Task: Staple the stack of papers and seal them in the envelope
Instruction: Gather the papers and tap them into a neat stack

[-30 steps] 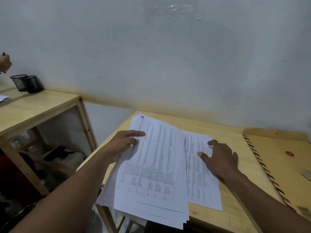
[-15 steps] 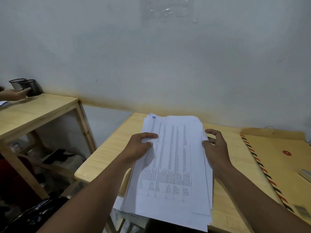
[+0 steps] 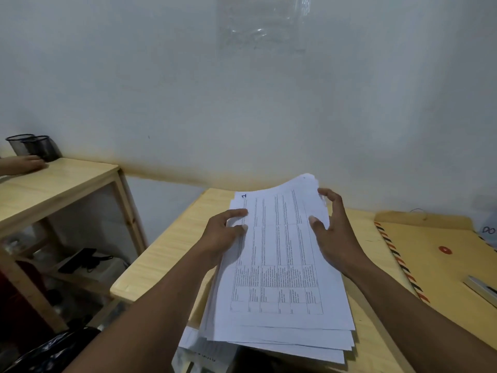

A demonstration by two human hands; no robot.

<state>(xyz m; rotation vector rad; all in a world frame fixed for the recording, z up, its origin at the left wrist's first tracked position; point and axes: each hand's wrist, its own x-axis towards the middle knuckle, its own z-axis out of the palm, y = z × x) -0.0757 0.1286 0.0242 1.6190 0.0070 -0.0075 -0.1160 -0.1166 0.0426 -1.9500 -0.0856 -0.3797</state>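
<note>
Paper, pale wood and dull plaster

The stack of white printed paper sheets (image 3: 279, 267) is thin, matt and smooth, its top sheet covered in fine grey table print and its far end curling upward. It lies over a light, straight-grained wooden worktop (image 3: 166, 254) with a smooth, faintly satin finish. The large tan kraft-paper envelope (image 3: 441, 273) looks matt and slightly fibrous, edged in printed red and black stripes, with a small glossy red disc (image 3: 444, 249) on it. Two black wire-mesh metal cups (image 3: 33, 147) stand on the second pale wooden worktop (image 3: 61, 181). The grey-white wall (image 3: 188, 90) is matt and stained; a clear shiny plastic sheet (image 3: 265, 21) clings to it.
</note>
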